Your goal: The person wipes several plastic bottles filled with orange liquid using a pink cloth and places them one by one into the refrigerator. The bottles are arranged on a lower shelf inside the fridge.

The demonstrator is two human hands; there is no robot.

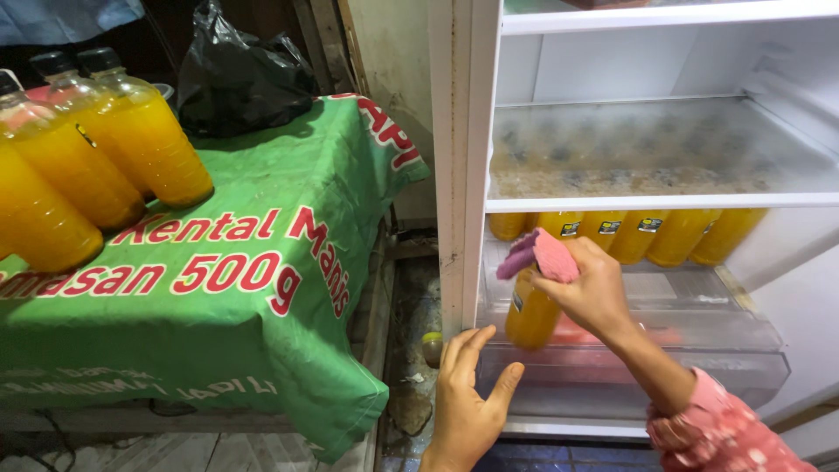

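Observation:
My right hand (pixel 587 293) reaches into an open white fridge (pixel 454 175) and grips a bottle of orange juice (pixel 530 319) together with a pink cloth (pixel 542 253) bunched over its top. The bottle hangs above a clear drawer (pixel 699 341) at the fridge's bottom. Behind it a row of several orange juice bottles (pixel 664 234) stands under a frosted glass shelf (pixel 655 157). My left hand (pixel 468 398) rests, fingers apart, on the front lower edge of the fridge frame, holding nothing.
To the left a table under a green printed cloth (pixel 218 288) carries several orange juice bottles (pixel 96 157) with black caps and a black plastic bag (pixel 240 79). A dirty floor gap (pixel 415 350) lies between table and fridge.

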